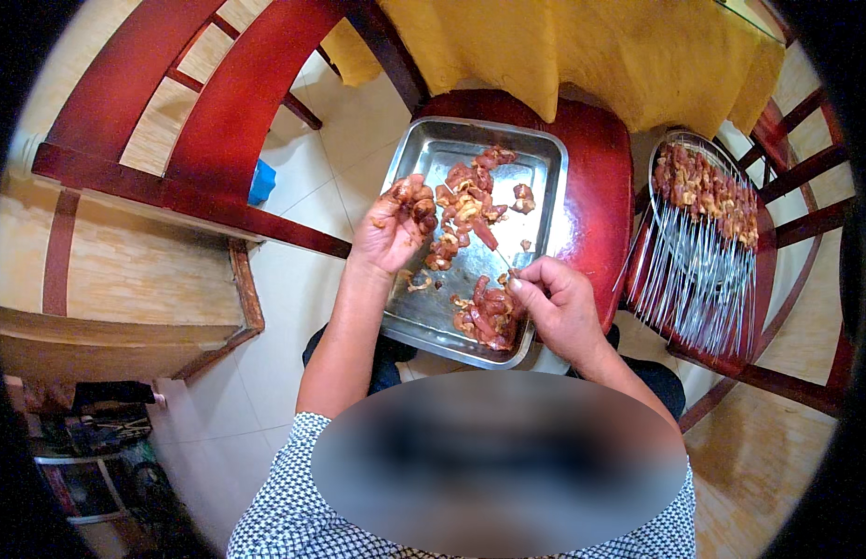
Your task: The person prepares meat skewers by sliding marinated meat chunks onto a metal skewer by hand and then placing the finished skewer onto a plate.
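A rectangular metal tray (pixel 551 219) holds raw, reddish-brown marinated meat, with one heap (pixel 468 200) toward the far side and another pile (pixel 489 317) at its near right. My left hand (pixel 391 233), palm up over the tray's left rim, has its fingers curled round several meat pieces (pixel 416 201). Above the right part of the tray, my right hand (pixel 554 303) pinches a thin metal skewer (pixel 500 257) between thumb and fingers. The skewer slants away to the left, and a strip of meat (pixel 484 234) is at its far end.
The tray rests on a red wooden chair seat (pixel 596 186). To the right, a second chair bears an oval metal platter (pixel 658 168) with many loaded meat skewers (pixel 703 196). A yellow cloth (pixel 582 56) hangs beyond. Another red chair frame (pixel 218 210) stands at the left.
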Demonstrator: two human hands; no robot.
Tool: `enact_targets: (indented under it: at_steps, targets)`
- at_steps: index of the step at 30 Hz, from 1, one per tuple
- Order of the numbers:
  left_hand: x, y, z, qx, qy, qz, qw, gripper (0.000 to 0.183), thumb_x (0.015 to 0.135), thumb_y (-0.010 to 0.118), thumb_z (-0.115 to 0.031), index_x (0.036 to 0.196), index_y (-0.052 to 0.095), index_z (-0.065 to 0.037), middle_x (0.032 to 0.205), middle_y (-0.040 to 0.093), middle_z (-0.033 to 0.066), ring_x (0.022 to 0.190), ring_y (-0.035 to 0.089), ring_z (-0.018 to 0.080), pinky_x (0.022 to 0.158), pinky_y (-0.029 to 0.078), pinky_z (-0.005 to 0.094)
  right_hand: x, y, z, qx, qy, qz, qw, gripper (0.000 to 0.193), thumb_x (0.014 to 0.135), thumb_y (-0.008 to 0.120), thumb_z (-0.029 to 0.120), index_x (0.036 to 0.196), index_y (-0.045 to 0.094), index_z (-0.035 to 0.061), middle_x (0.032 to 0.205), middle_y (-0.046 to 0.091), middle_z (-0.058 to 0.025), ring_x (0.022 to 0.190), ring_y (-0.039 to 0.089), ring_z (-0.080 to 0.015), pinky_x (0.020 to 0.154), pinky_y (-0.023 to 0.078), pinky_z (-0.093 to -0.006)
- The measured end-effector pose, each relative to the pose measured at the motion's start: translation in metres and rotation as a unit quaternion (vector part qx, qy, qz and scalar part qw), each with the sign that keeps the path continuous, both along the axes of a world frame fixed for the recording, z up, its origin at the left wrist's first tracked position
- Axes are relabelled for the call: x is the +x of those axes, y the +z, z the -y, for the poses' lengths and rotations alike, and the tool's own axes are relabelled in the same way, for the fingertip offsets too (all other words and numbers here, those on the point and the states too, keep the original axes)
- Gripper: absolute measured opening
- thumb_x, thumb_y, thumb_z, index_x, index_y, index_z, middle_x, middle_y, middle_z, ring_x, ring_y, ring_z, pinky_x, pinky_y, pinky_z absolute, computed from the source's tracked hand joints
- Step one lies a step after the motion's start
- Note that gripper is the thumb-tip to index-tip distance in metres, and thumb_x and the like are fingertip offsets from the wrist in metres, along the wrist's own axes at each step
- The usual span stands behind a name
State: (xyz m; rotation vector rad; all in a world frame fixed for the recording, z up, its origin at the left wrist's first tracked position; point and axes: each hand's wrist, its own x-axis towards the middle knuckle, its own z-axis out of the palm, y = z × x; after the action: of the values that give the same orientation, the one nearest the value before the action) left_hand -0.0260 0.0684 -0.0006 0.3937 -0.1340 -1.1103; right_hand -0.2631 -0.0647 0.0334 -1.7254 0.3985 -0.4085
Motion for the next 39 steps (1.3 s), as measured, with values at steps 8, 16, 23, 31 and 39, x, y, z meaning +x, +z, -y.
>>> enact_targets:
  at_steps: [8,16,23,31,39]
  targets:
    - [-0.010,0.009,0.004,0.172,0.114,0.050,0.977,0.017,0.090,0.057,-0.011,0.103,0.058,0.000,0.098,0.058,0.0116,0.071,0.050,0.0144,0.067,0.050,0.0266,0.000,0.000,-0.005,-0.049,0.016,-0.005,0.999,0.010,0.084,0.063,0.010,0.081,0.060,0.0009,0.069,0.062,-0.0113,0.061,0.060,-0.0173,0.056,0.047,-0.0307]
    - [0.000,-0.003,-0.003,0.057,0.032,0.077,0.995,0.019,0.096,0.047,-0.018,0.106,0.055,-0.004,0.101,0.064,0.0150,0.086,0.066,0.0229,0.073,0.058,0.0380,0.004,0.002,-0.012,-0.135,0.008,-0.030,0.990,0.012,0.083,0.064,0.015,0.080,0.061,0.0038,0.068,0.062,-0.0155,0.061,0.063,-0.0290,0.055,0.049,-0.0367]
    - [-0.013,0.016,0.005,0.185,0.093,0.118,0.971,0.021,0.092,0.056,-0.018,0.105,0.058,-0.003,0.095,0.065,0.0103,0.069,0.058,0.0158,0.060,0.052,0.0267,0.005,0.005,-0.012,-0.143,0.029,-0.066,0.987,0.014,0.084,0.063,0.016,0.078,0.060,0.0035,0.066,0.062,-0.0159,0.060,0.063,-0.0301,0.054,0.049,-0.0386]
    - [-0.012,0.010,0.007,0.161,0.112,0.082,0.977,0.019,0.092,0.056,-0.017,0.105,0.058,-0.003,0.089,0.063,0.0076,0.070,0.060,0.0143,0.058,0.053,0.0259,0.005,0.003,-0.017,-0.151,0.010,-0.056,0.987,0.014,0.084,0.062,0.015,0.079,0.059,0.0027,0.066,0.061,-0.0162,0.061,0.063,-0.0317,0.054,0.049,-0.0397]
    - [-0.017,0.014,0.007,0.163,0.082,0.109,0.977,0.015,0.092,0.057,-0.015,0.102,0.058,-0.003,0.089,0.061,0.0066,0.066,0.057,0.0110,0.059,0.052,0.0211,0.006,0.001,-0.017,-0.146,-0.004,-0.054,0.988,0.015,0.083,0.063,0.016,0.077,0.060,0.0026,0.067,0.062,-0.0166,0.061,0.063,-0.0318,0.055,0.049,-0.0400]
